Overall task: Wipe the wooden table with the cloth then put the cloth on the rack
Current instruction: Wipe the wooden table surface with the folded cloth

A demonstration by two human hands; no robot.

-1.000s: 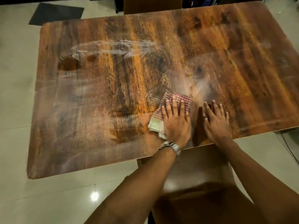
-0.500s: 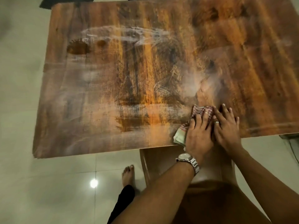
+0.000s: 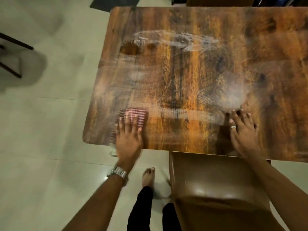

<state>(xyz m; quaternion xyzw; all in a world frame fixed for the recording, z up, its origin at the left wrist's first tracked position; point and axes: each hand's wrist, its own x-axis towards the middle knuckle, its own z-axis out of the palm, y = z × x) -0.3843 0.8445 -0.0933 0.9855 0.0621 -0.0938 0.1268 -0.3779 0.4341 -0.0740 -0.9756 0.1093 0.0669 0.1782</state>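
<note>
Cloth [image 3: 135, 117] is lying flat under my left hand [image 3: 129, 135], fingers spread, near the table [image 3: 200, 67] corner. My right hand [image 3: 242, 130] is resting open, well apart.

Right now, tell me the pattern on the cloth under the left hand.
Red and white stripes on the cloth, seen in the head view.

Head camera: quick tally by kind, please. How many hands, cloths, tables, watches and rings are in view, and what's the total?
Hands: 2, left hand flat on the cloth, right hand on bare wood
Cloths: 1, striped cloth
Tables: 1, wooden table
Watches: 1, wristwatch
Rings: 1, ring
Total: 6
</note>
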